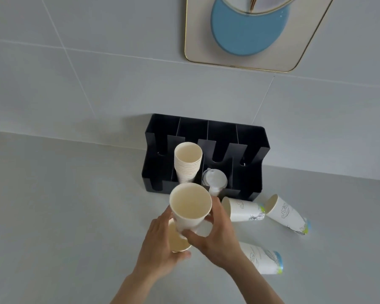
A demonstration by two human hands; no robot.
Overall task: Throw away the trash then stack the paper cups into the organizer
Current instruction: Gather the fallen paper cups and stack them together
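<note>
A black organizer [250, 137] with several slots stands against the wall. A stack of paper cups [188, 162] leans in its second slot from the left. Clear plastic lids [215, 179] sit in the slot beside it. My right hand [215, 233] is shut on an upright paper cup [190, 207] just in front of the organizer. My left hand [158, 244] holds a second paper cup [177, 241] lower down, its mouth facing me. Three printed paper cups lie on their sides on the counter: one [242, 209], another [287, 215], and a third [263, 257].
The grey counter [53, 205] meets a grey tiled wall [97, 73] behind the organizer. A framed picture [250, 40] with a blue disc hangs on the wall above.
</note>
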